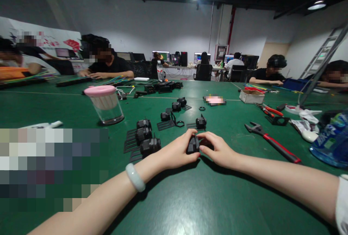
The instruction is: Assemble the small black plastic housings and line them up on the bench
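Observation:
My left hand (178,151) is closed around a small black plastic fitting (193,144), held low over the green table. Curled from the other side, my right hand (219,150) has its thumb and fingertips on the right edge of the same fitting. My fingers cover part of it. Just beyond my hands stands a similar fitting (201,121) with a slotted plate. To the left, several more black fittings (150,146) sit in a row beside my left forearm. A loose black ring (180,123) lies among them, and a second ring (202,108) lies farther back.
An adjustable wrench (274,142) with red-black handle lies right of my hands. Farther right are a blue-labelled bottle (333,141) and red-handled pliers (273,111). A pink-lidded glass jar (104,104) stands left. Black parts (165,87) are piled behind; people sit across the table.

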Action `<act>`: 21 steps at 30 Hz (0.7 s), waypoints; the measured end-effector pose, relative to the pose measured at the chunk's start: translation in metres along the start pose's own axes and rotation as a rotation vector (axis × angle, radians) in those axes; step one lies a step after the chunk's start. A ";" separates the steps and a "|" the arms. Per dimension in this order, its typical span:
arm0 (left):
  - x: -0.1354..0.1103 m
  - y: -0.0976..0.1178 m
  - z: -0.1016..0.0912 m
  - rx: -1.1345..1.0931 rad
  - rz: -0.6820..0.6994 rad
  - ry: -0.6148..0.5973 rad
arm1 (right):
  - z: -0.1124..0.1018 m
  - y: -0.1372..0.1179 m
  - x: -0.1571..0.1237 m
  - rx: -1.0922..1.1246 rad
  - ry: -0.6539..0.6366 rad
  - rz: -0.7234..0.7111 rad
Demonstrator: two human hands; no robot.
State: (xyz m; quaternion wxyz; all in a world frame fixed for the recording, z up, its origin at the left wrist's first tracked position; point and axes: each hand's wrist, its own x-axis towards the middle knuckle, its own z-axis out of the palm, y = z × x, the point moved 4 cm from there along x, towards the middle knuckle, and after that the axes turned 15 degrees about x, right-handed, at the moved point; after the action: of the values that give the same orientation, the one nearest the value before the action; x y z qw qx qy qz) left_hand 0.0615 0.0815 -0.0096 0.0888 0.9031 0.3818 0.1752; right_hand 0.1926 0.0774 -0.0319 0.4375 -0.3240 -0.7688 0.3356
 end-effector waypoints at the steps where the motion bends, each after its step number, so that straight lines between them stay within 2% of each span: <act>1: 0.000 0.000 0.000 0.000 0.001 -0.001 | 0.000 0.000 0.000 0.003 -0.001 0.002; 21: 0.001 0.002 -0.001 -0.023 -0.017 -0.015 | -0.001 -0.001 0.001 -0.006 -0.004 -0.001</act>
State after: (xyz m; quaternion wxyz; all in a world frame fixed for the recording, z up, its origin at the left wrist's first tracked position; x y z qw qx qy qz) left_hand 0.0627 0.0809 -0.0079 0.1037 0.9000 0.3869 0.1719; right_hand 0.1928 0.0775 -0.0303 0.4353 -0.3244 -0.7707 0.3336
